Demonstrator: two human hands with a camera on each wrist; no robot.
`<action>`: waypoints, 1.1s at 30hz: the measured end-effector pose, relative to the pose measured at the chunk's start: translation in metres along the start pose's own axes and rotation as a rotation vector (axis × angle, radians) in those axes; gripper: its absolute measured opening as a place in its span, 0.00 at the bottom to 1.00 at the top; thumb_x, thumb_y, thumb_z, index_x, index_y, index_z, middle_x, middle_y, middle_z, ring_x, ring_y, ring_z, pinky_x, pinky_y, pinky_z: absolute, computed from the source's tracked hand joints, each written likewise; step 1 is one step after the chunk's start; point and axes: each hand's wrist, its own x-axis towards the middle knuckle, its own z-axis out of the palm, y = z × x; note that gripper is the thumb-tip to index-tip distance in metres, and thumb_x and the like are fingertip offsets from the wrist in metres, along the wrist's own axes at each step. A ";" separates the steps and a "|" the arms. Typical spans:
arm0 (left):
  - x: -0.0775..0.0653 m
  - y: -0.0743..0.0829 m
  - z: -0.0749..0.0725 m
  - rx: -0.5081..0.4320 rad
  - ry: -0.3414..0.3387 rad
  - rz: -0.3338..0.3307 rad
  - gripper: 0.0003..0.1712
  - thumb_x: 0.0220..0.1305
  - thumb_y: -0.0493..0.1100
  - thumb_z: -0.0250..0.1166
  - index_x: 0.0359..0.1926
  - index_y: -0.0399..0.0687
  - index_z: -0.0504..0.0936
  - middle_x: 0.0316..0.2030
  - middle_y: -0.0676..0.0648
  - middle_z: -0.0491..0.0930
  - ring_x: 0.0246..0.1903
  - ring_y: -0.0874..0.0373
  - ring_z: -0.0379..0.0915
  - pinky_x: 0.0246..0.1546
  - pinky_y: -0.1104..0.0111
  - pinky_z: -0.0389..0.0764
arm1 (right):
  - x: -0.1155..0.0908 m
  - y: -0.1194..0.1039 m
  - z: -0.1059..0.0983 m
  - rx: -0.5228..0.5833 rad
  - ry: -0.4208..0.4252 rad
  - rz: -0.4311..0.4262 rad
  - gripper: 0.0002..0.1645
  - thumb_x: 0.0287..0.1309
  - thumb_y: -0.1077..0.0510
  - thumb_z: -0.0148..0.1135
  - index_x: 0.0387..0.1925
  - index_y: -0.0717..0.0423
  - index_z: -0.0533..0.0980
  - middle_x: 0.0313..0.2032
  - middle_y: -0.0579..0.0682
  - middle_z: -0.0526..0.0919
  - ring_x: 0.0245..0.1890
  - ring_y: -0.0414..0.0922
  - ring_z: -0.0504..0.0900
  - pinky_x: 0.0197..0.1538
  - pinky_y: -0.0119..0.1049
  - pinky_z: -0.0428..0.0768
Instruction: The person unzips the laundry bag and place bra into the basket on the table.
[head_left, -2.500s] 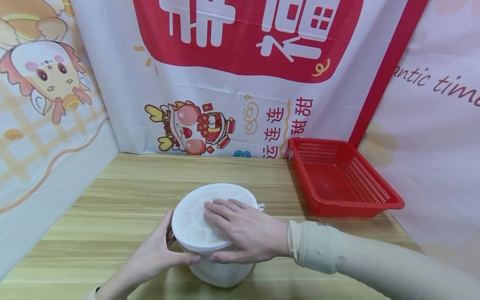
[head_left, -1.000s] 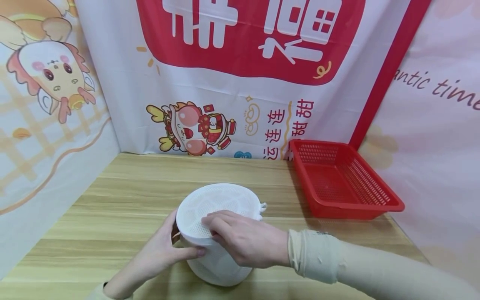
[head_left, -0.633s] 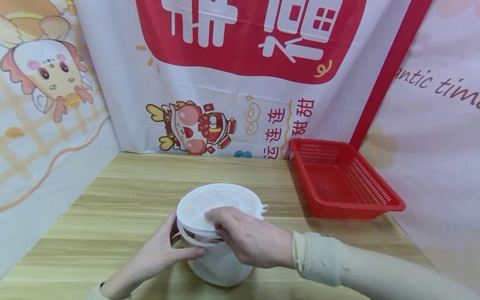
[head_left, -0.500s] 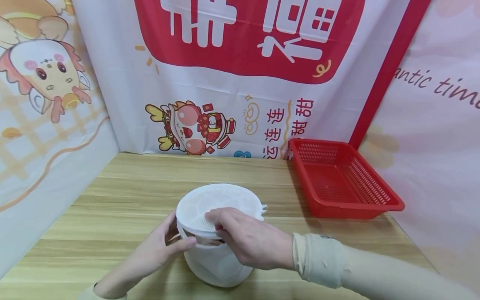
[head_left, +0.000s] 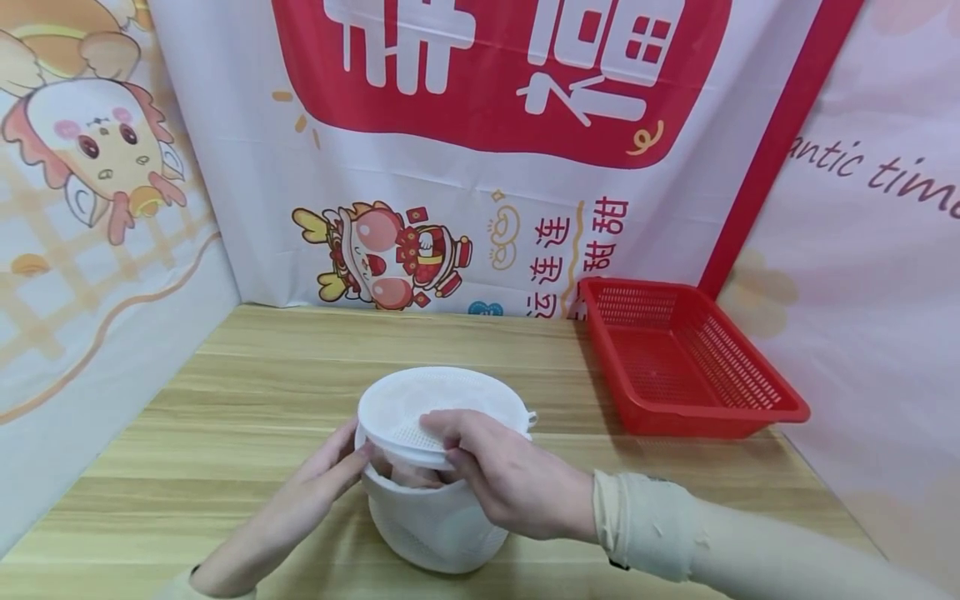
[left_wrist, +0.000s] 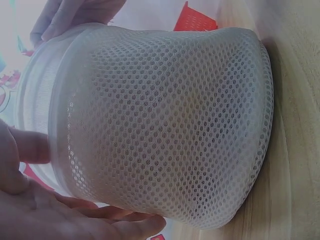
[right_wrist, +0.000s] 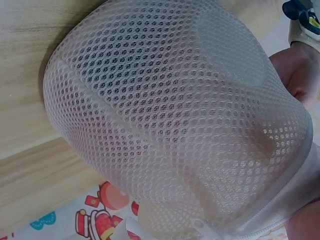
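A white mesh bag shaped like a drum stands on the wooden table near its front edge. Its round lid is raised at the near side, leaving a gap over the rim. My right hand grips the lid's near edge, with its fingers curled under it. My left hand rests against the left of the rim with fairly straight fingers. In the left wrist view the mesh bag fills the frame and the left hand's palm lies beside it. The right wrist view shows only the mesh wall close up.
An empty red plastic basket sits at the back right of the table. Printed cloth backdrops close off the left, back and right sides. Bare wood lies to the left of and behind the bag.
My right hand went from lying flat on the lid to gripping its near edge and lifting it, opening a gap. My left hand stayed at the left of the rim.
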 end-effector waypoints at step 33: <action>0.007 -0.001 0.003 0.020 0.034 0.115 0.28 0.79 0.39 0.41 0.71 0.24 0.52 0.69 0.31 0.57 0.68 0.41 0.54 0.64 0.60 0.63 | -0.045 0.013 -0.025 -0.129 0.579 0.245 0.11 0.62 0.74 0.56 0.43 0.64 0.66 0.35 0.51 0.79 0.30 0.40 0.81 0.35 0.29 0.82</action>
